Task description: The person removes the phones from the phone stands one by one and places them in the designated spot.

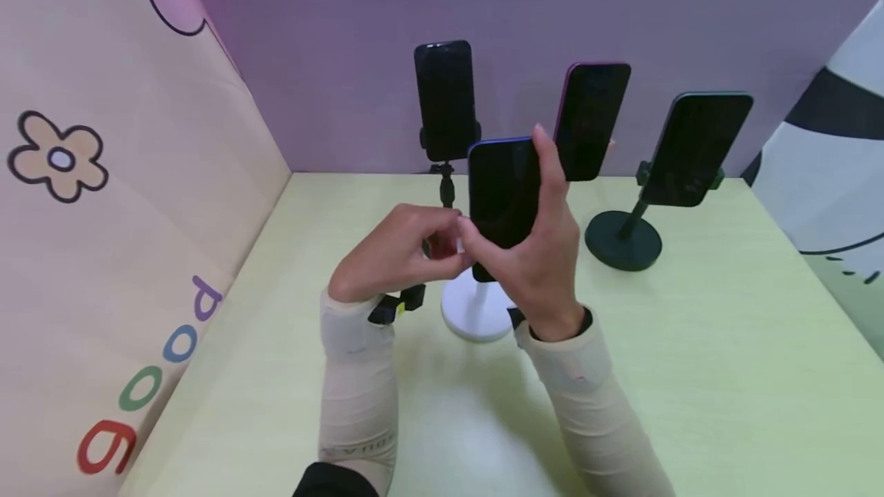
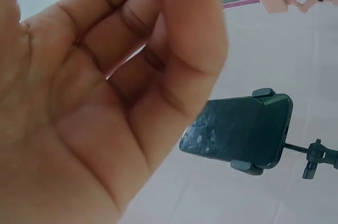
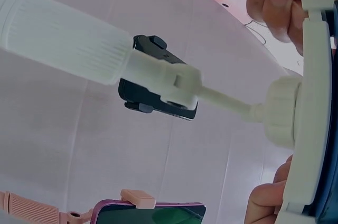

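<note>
A blue-edged smartphone [image 1: 506, 190] sits upright in a white phone stand [image 1: 476, 317]. My right hand [image 1: 549, 251] grips this phone across its width, thumb at its left edge and index finger along the right. At the phone's left side, my left hand [image 1: 407, 251] has its fingers and thumb curled together on the holder's white clamp arm [image 3: 315, 5]. In the right wrist view, the stand's white back plate [image 3: 309, 113], ball joint and ribbed neck [image 3: 68, 39] show behind the phone. The left fingertips are partly cut off in the left wrist view.
Behind the hands, a black phone [image 1: 445, 102] rises on a thin black tripod. A pink-edged phone [image 1: 592, 121] in a pink holder [image 3: 138, 198] is to its right. Farther right, another phone [image 1: 697, 148] leans on a black round-based stand [image 1: 624, 242]. A purple backdrop [image 1: 345, 60] borders the table.
</note>
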Motion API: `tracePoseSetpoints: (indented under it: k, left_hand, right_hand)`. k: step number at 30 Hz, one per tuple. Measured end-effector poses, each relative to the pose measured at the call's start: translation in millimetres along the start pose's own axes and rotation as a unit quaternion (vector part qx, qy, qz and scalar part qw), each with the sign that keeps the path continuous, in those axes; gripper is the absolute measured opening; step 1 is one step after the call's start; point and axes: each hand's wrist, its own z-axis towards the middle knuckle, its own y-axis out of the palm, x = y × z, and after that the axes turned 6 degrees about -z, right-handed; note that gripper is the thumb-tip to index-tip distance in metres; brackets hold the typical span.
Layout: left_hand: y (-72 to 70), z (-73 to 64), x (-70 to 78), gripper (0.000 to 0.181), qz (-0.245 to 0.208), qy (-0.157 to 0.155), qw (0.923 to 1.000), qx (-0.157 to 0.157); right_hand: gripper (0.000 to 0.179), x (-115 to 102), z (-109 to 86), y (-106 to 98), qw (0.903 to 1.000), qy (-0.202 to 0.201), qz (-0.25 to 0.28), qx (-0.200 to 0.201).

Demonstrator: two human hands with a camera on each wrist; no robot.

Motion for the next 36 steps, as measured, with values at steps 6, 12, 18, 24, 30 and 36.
tracePoseSetpoints:
  k: [6, 12, 18, 24, 30, 36]
  left_hand:
    - [-3.0, -3.8, -1.9, 0.007, -0.012, 0.019, 0.9997, 0.000]
    - [-4.0, -2.2, -5.7, 0.012, -0.023, 0.025, 0.9994, -0.009]
    - [-4.9, -0.6, -9.9, 0.015, -0.045, 0.021, 0.9986, -0.018]
    - [-5.3, 0.7, -12.4, 0.015, -0.047, 0.020, 0.9985, -0.020]
    - [-5.4, 1.1, -14.2, 0.014, -0.050, 0.014, 0.9984, -0.020]
    - [-4.2, -1.1, -13.2, 0.014, -0.053, 0.008, 0.9984, -0.017]
  right_hand:
    - [0.089, -0.2, 0.3, 0.6, 1.0000, -0.006, 0.001, 0.001]
    - [0.092, 0.1, -0.1, 0.0, 0.9999, -0.003, 0.010, -0.006]
    - [0.092, -0.3, 0.9, -0.3, 0.9998, -0.010, 0.014, -0.009]
    - [0.094, 0.4, 1.7, -3.5, 0.9992, -0.009, 0.033, -0.021]
    - [0.095, 1.1, 1.7, -7.3, 0.9985, -0.011, 0.041, -0.035]
    - [0.095, -1.9, -0.9, -12.1, 0.9986, -0.017, 0.028, -0.042]
